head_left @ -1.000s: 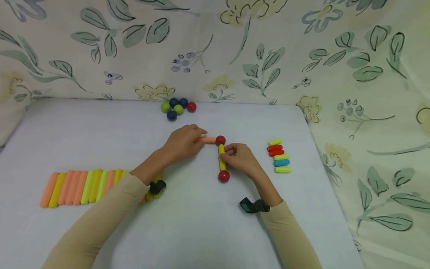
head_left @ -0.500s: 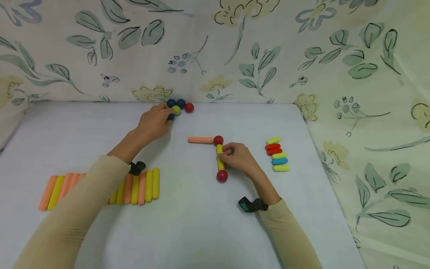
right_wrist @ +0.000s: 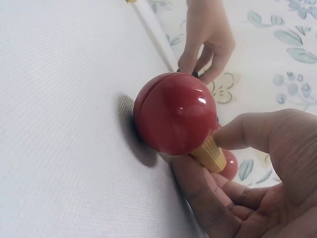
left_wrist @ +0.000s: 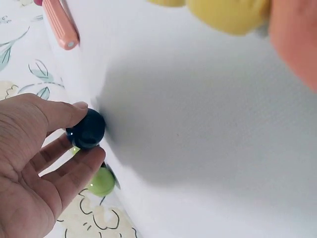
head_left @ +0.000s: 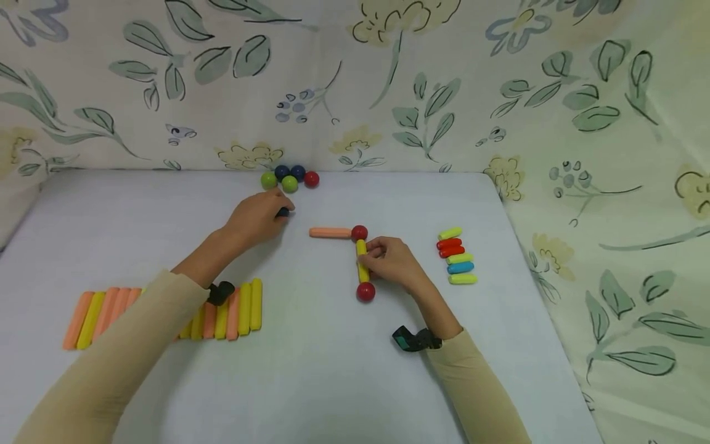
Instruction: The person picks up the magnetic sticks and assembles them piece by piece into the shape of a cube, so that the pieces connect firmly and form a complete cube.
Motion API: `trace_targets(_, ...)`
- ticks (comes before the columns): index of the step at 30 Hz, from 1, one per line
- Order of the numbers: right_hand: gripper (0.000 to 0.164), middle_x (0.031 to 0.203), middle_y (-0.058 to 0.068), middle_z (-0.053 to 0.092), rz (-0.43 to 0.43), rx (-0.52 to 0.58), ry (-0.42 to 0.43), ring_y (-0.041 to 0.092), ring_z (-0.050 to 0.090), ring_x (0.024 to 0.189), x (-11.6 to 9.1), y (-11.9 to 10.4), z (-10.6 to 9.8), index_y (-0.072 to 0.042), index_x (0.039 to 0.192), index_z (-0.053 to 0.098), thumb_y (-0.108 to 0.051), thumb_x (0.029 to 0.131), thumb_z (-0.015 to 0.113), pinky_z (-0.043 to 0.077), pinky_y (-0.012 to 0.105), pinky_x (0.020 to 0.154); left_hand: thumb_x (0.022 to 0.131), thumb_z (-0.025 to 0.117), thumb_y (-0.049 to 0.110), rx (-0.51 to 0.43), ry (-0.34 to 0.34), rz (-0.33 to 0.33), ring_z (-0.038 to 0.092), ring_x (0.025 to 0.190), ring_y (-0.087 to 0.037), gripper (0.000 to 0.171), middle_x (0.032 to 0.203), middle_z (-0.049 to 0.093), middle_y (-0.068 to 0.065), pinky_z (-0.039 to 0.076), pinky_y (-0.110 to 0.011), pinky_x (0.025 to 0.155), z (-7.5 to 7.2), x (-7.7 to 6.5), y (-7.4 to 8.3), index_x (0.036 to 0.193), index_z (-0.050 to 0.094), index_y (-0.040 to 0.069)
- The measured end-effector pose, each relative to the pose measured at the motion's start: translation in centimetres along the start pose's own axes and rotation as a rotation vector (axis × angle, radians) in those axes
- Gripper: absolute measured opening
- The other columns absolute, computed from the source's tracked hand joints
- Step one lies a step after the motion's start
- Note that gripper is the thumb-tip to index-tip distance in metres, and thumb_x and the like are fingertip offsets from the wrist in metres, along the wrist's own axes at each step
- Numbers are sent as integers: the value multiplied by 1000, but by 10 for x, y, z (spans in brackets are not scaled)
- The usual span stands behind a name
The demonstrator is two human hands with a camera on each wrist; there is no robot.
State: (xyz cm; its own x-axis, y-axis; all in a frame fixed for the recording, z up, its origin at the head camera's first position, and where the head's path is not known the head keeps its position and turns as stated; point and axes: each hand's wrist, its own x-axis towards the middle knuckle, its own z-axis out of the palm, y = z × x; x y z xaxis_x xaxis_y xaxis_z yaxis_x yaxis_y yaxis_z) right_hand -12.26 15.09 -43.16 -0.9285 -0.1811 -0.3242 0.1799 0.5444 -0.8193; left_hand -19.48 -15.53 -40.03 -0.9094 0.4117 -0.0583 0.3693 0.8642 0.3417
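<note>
A dark blue ball (left_wrist: 86,129) is pinched between the thumb and fingers of my left hand (head_left: 256,217), in front of the ball cluster. My right hand (head_left: 392,262) grips a yellow stick (head_left: 363,261) between thumb and fingers. One red ball (head_left: 359,232) sits at the far end of that stick and another red ball (head_left: 365,291) at its near end; the near one looms large in the right wrist view. From the far red ball an orange stick (head_left: 330,232) points left, its free end toward my left hand.
At the table's back edge are green balls (head_left: 289,184), dark blue balls (head_left: 297,173) and a red ball (head_left: 312,179). A row of orange and yellow sticks (head_left: 244,308) lies at left, partly under my left sleeve. Several short coloured sticks (head_left: 460,267) lie at right.
My left hand left the orange stick, reached to the ball cluster and drew a dark blue ball out toward me. My right hand stays on the yellow stick.
</note>
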Motion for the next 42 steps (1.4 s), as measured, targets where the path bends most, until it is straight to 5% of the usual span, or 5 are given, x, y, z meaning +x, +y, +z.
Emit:
trace_targets(16,37,100,12,70,-8,-7,-5,22,68,81,1,2,0,-2,125,67,-25,98,75,63,28,75,100,73,15,26,-65,49,68,116,-34,35,129,69,-18,57,-51,100,7,-15,33,132,71,1)
trace_targets(35,36,95,11,70,-28,6,-21,20,68,76,-1,0,-3,0,124,68,-23,98,74,63,29,73,98,78,21,112,-64,69,68,100,-26,29,113,72,-10,59,-43,89,23,-2,44,124,77,8)
trace_targets(42,37,97,11,72,-34,5,-25,20,69,78,0,1,-2,0,125,67,-24,98,74,63,29,74,102,73,23,58,-31,53,68,96,-26,27,113,73,-10,59,-43,88,21,-6,45,124,76,8)
